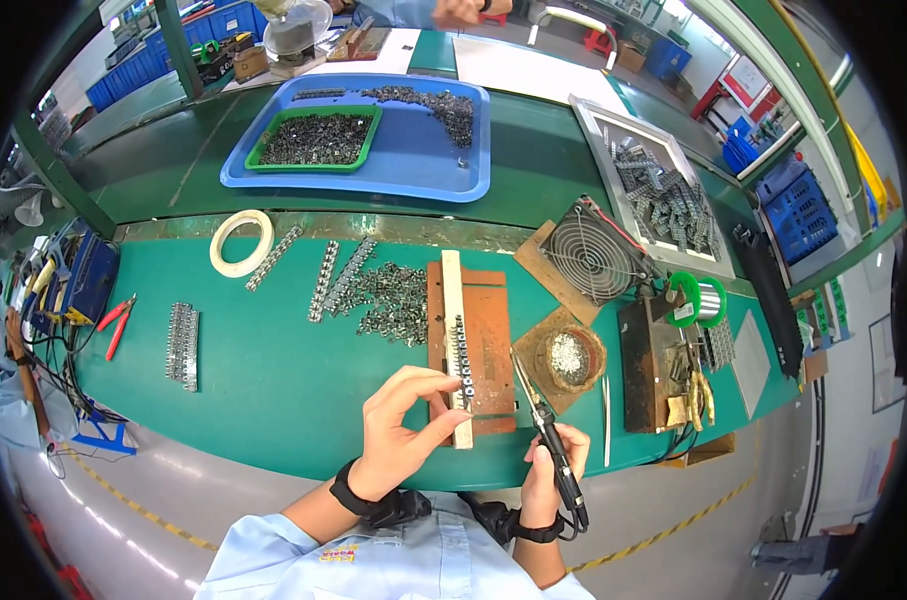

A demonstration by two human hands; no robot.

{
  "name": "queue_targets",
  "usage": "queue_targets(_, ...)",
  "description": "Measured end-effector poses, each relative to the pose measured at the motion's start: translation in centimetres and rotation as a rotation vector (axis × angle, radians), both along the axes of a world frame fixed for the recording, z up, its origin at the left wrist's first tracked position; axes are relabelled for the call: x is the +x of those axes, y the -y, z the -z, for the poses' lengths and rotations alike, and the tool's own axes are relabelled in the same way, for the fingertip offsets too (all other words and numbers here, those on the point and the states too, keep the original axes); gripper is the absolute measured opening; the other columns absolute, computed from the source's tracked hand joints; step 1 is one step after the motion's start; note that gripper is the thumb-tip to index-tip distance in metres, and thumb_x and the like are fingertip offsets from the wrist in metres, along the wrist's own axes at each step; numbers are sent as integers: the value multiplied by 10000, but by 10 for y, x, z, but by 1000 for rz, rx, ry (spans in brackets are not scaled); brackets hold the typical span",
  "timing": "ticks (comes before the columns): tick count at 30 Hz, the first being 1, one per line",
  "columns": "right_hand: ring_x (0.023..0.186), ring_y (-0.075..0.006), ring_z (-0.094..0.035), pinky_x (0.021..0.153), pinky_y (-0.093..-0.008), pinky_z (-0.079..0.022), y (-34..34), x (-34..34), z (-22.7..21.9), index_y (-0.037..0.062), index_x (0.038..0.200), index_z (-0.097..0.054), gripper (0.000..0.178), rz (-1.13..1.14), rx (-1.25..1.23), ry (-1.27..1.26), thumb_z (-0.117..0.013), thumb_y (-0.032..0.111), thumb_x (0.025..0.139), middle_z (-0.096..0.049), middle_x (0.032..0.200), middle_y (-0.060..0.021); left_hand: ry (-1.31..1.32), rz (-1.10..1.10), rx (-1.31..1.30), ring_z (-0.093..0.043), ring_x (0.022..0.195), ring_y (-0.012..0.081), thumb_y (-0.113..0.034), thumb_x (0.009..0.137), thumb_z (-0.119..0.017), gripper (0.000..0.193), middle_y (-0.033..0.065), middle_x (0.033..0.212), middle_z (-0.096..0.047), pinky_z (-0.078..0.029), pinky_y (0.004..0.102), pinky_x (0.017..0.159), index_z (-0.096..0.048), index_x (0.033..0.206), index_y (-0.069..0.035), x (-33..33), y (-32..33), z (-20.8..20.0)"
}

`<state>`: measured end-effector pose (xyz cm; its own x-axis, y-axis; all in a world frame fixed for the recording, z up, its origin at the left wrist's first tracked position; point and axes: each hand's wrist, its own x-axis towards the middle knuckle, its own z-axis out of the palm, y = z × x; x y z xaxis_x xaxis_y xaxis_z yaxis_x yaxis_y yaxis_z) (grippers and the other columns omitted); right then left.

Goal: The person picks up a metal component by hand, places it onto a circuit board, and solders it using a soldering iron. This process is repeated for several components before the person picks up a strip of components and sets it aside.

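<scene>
My left hand (402,425) is at the near end of a pale wooden bar (452,285), thumb and forefinger curled toward each other; what is between the tips is too small to make out. Along the bar runs a row of small dark metal parts (462,350). The bar rests on a brown board (491,350). My right hand (540,488) grips a black soldering iron (562,462), its tip pointing away from me beside the board. Left of the board lies a heap of small metal parts (399,300), with strips of parts (326,280) next to it.
Right of the board stand a round pot of whitish bits (571,357), a fan (594,255), a solder spool (699,300) and a metal box (646,365). On the left are tape (220,258) and red-handled cutters (119,328). Beyond is a blue tray (414,180).
</scene>
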<state>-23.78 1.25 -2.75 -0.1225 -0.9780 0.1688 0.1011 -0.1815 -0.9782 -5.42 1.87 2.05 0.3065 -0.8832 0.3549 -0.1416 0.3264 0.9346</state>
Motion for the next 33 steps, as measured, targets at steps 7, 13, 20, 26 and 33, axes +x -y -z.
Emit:
queue_targets(7, 614, -108, -467, 529, -203, -381, -6, -1, -5, 21, 1007, -448, 373, 30, 22, 1, -650, 201, 750, -488, 767, -53, 34, -24, -40, -553, 623, 118, 5, 689, -678, 291, 82, 878, -565, -452, 259, 605, -588, 966, -9, -1, -6, 9)
queue_targets(13, 617, -108, -464, 535, -204, -376, 14, 2, -2, 20, 1012, -445, 358, -3, -16, -4, -634, 182, 755, -487, 759, -58, 97, 11, 15, -557, 657, 150, -5, 711, -636, 290, 91, 877, -562, -452, 268, 634, -585, 997, -19, 16, 2, -7)
queue_targets(20, 607, -99, -432, 543, -202, -344, -2, 4, -4, 21, 1010, -447, 374, -10, 6, 8, -633, 225, 757, -467, 751, -49, 296, 32, 167, -562, 720, 202, 9, 704, -623, 343, 110, 895, -565, -461, 283, 651, -590, 1042, -40, 35, -37, -13)
queue_targets(26, 596, -94, -413, 537, -199, -319, 0, 4, -4, 25, 999, -452, 376, 18, -57, -10, -621, 270, 769, -444, 738, -36, 637, -343, 140, -587, 738, 233, 12, 687, -622, 307, 111, 883, -587, -471, 304, 655, -599, 989, -42, 103, -69, -23)
queue_targets(33, 594, -90, -409, 534, -200, -316, -1, 4, -9, 25, 999, -452, 366, -10, -16, -36, -619, 265, 779, -442, 737, -34, 901, -718, 446, -573, 780, 286, 10, 716, -585, 248, 102, 888, -593, -458, 340, 714, -589, 960, -35, 172, -110, -4)
